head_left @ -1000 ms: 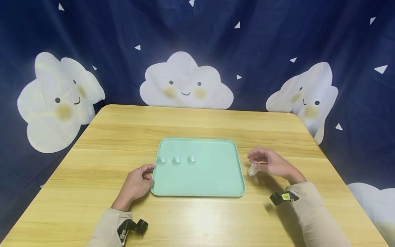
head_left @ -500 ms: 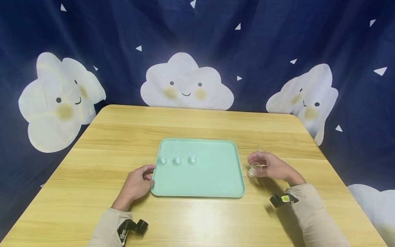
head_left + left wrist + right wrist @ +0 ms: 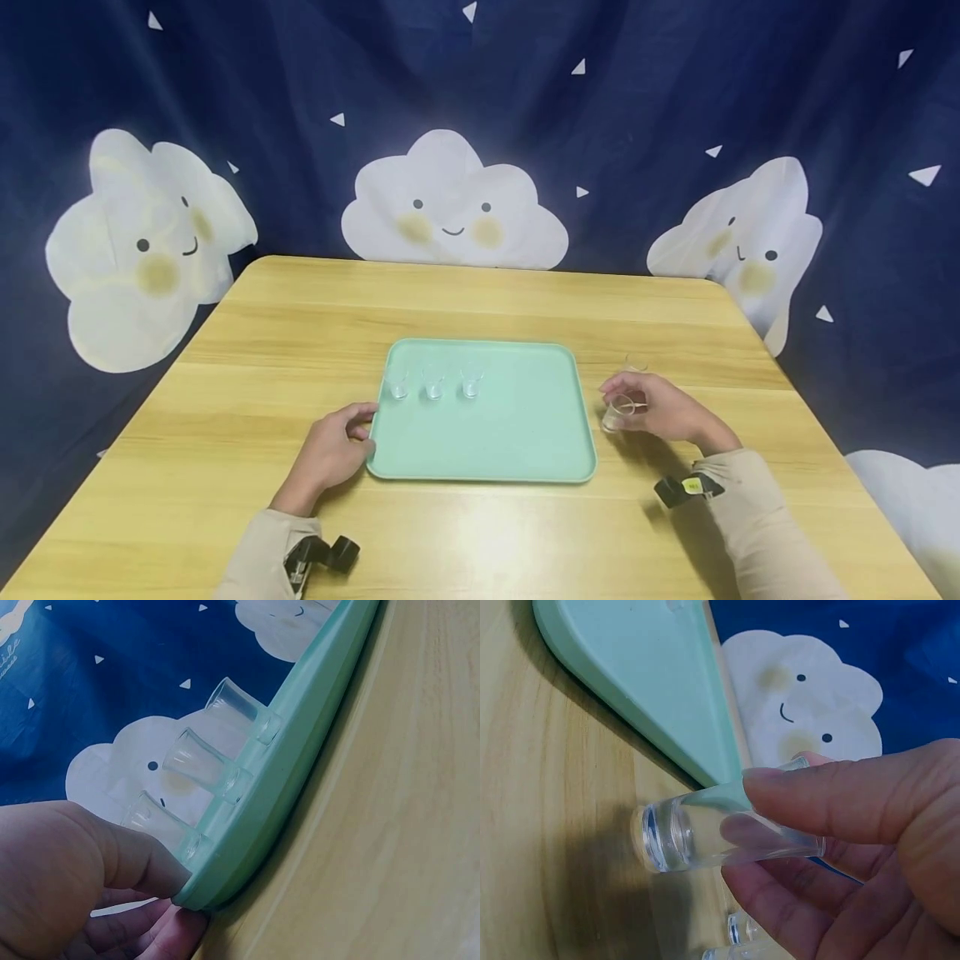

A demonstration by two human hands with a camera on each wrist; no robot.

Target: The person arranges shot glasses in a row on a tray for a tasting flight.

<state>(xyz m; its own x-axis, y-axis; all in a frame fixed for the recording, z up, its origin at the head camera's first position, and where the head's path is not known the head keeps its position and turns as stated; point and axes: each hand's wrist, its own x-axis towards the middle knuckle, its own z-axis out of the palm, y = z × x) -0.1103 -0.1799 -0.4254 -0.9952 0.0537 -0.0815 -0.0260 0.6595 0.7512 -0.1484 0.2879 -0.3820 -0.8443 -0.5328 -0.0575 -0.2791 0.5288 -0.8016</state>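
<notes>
Upright on the mint-green tray (image 3: 517,417) stand three small clear shot glasses: a left one (image 3: 399,384), a middle one (image 3: 433,384) and a right one (image 3: 470,382). My left hand (image 3: 333,446) holds the tray's left edge, thumb at the rim and fingers curled by the outer side in the left wrist view. Just right of the tray, my right hand (image 3: 667,408) pinches another clear shot glass (image 3: 705,829) between thumb and fingers. Its thick base is low over the wood; I cannot tell whether it touches.
The wooden table (image 3: 480,537) carries everything. Behind my right hand, partly hidden, are more glasses; in the right wrist view two bases show, one being a glass base (image 3: 739,928). A dark blue cloud-print curtain (image 3: 622,108) hangs behind the table.
The shot glass in my right hand has turned, so its rim now shows above the thumb. That hand has shifted slightly downward. My left hand and the glasses on the tray stay put.
</notes>
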